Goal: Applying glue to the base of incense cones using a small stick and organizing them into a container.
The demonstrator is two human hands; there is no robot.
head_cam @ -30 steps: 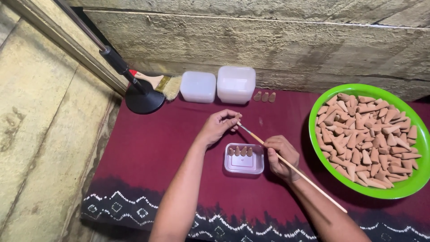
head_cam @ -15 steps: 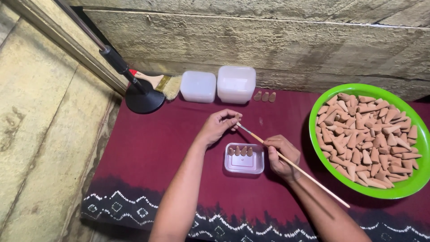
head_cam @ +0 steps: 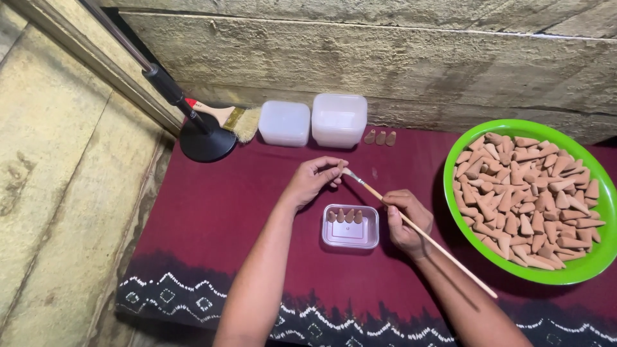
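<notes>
Two hands above small clear tray point(head_cam: 350, 236) on maroon cloth point(head_cam: 218, 212). Left hand point(head_cam: 313, 181) pinches brown cone point(head_cam: 340, 166); right hand point(head_cam: 405, 215) grips thin brush point(head_cam: 418, 228), tip touching cone.

The left hand point(head_cam: 313, 181) hides the small cone it pinches; the green bowl point(head_cam: 581, 273) runs past the right edge.

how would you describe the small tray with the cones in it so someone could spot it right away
On the dark red cloth, look between the two hands, left hand and right hand. The small clear tray lies there, holding one row of four brown cones. Unlike the big green bowl and the two white tubs, it is shallow and nearly empty.
</notes>
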